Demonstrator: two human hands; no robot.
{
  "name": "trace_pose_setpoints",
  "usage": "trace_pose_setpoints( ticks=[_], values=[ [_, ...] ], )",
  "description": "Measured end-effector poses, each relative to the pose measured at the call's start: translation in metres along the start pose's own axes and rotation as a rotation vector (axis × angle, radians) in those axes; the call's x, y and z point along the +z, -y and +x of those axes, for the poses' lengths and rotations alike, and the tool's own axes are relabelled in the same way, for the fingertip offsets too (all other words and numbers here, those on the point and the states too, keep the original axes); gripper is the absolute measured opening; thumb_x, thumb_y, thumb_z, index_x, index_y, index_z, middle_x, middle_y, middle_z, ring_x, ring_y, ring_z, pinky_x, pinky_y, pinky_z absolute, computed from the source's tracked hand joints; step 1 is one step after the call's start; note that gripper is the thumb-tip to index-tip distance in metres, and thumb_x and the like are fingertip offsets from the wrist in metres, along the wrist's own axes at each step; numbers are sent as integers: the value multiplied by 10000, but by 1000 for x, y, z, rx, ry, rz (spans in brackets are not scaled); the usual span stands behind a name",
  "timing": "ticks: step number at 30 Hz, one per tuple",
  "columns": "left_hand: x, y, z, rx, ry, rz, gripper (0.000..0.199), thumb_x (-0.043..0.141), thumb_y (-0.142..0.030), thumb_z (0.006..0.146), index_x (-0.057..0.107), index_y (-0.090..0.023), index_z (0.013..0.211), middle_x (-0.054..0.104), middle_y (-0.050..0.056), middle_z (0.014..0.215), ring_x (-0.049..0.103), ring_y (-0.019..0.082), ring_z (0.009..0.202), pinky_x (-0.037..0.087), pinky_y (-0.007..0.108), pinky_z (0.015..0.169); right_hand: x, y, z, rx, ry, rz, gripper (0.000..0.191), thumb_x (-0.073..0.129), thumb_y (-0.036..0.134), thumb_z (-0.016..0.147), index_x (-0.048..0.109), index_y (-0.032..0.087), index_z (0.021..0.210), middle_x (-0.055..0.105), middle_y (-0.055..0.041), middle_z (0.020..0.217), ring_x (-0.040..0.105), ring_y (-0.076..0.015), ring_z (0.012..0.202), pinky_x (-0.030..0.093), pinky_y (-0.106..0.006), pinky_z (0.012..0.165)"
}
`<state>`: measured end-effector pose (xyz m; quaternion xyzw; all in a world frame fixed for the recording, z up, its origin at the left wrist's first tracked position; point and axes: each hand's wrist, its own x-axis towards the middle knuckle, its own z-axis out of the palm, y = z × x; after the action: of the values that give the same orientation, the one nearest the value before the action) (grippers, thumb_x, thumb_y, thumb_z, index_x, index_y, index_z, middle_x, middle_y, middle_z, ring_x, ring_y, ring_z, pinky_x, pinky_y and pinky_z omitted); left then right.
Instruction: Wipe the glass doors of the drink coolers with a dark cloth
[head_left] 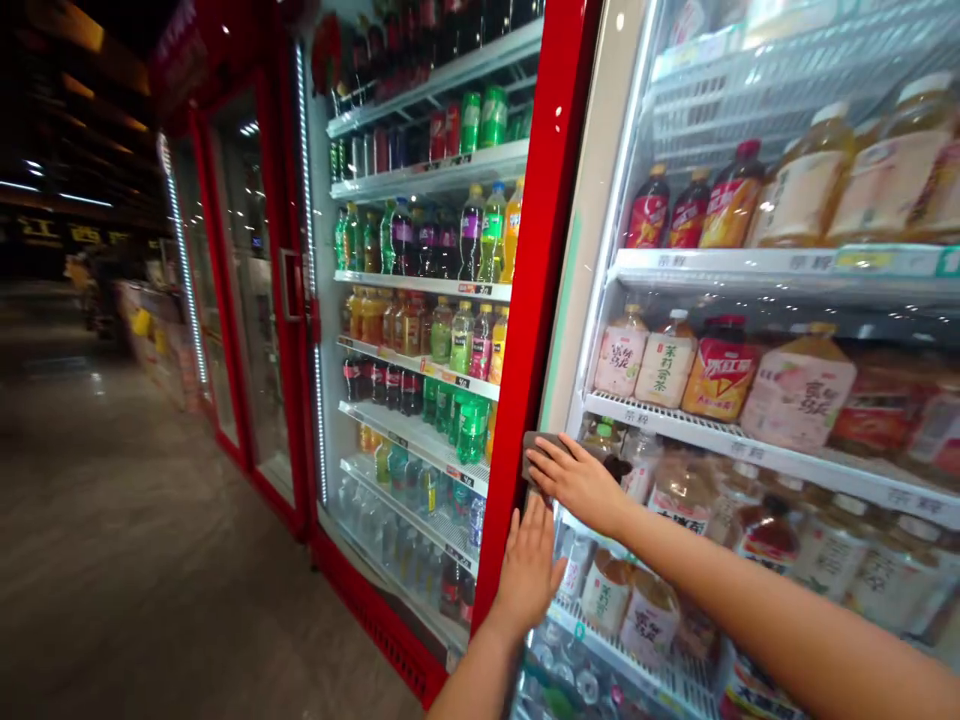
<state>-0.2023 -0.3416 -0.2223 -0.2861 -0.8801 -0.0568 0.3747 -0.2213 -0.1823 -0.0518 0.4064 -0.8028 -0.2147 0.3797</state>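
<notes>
At the far left of the view, a grey floor (97,600) is stretching back into a dim hall. Next to it, a red glass-doored fridge (274,270) is standing with a pale handle (291,285) on its door. Left of centre, a lit drinks cooler (311,270) is holding rows of cans and bottles, a green bottle (472,430) among them. A red post (529,330) is running down the middle. At lower centre, the person's left hand (531,560) is spreading wide, fingers pointing up, thumb apart, holding nothing that I can see. Just above its fingertips, a grey-brown pad (529,468) is lying against the post's edge. The right hand (577,485), reaching in from the right, is resting flat on that pad, fingers outstretched. Across the right side, another cooler's shelves are carrying a white-capped tea bottle (665,360), a red-and-yellow bottle (720,365) and a pink-labelled bottle (801,385).
</notes>
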Motion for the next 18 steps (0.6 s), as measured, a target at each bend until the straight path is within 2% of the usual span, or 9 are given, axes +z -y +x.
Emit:
trace_pose_setpoints(
  ticks=[3, 5, 9, 11, 16, 18],
  values=[
    [-39, 14, 35, 10, 30, 10, 792, 480, -387, 1012, 67, -113, 1630, 202, 173, 1685, 186, 286, 1570, 335, 517, 1221, -39, -48, 31, 156, -26, -33, 371, 567, 214, 982, 638, 202, 1346, 550, -94, 1522, 426, -292, 1462, 319, -552, 1201],
    [-63, 24, 60, 31, 42, 9, 807, 480, -387, 1011, 36, -129, 1634, 195, 156, 1688, 190, 282, 1570, 335, 508, 1222, -57, -69, 43, 210, -40, -48, 399, 566, 216, 983, 615, 204, 1379, 523, -98, 1545, 408, -305, 1472, 315, -555, 1198],
    [-100, 46, 105, 118, 44, -11, 841, 474, -419, 1011, -10, -128, 1634, 232, 157, 1678, 199, 269, 1569, 329, 490, 1229, -67, -86, 52, 29, -17, -34, 333, 585, 300, 987, 681, 214, 1294, 608, -57, 1469, 491, -289, 1410, 373, -514, 1167],
    [-115, 57, 123, 186, 41, -19, 842, 474, -431, 1009, -3, -131, 1635, 237, 151, 1678, 203, 269, 1569, 332, 488, 1229, -76, -102, 63, 2, -1, -35, 307, 579, 317, 994, 694, 242, 1268, 631, -23, 1445, 510, -272, 1393, 378, -507, 1167],
    [-152, 79, 169, 210, 31, -27, 787, 489, -376, 1003, 78, -163, 1639, 187, 118, 1697, 223, 284, 1562, 346, 487, 1218, -137, -168, 110, 284, -10, -115, 401, 544, 245, 1003, 598, 264, 1400, 501, -42, 1566, 411, -289, 1471, 321, -540, 1194],
    [-166, 85, 185, 234, 33, -42, 772, 483, -379, 1007, 91, -168, 1638, 181, 108, 1699, 220, 282, 1564, 338, 489, 1221, -151, -179, 118, 365, -13, -141, 453, 544, 212, 992, 561, 260, 1442, 470, -57, 1586, 381, -302, 1488, 295, -549, 1202]
  ],
)
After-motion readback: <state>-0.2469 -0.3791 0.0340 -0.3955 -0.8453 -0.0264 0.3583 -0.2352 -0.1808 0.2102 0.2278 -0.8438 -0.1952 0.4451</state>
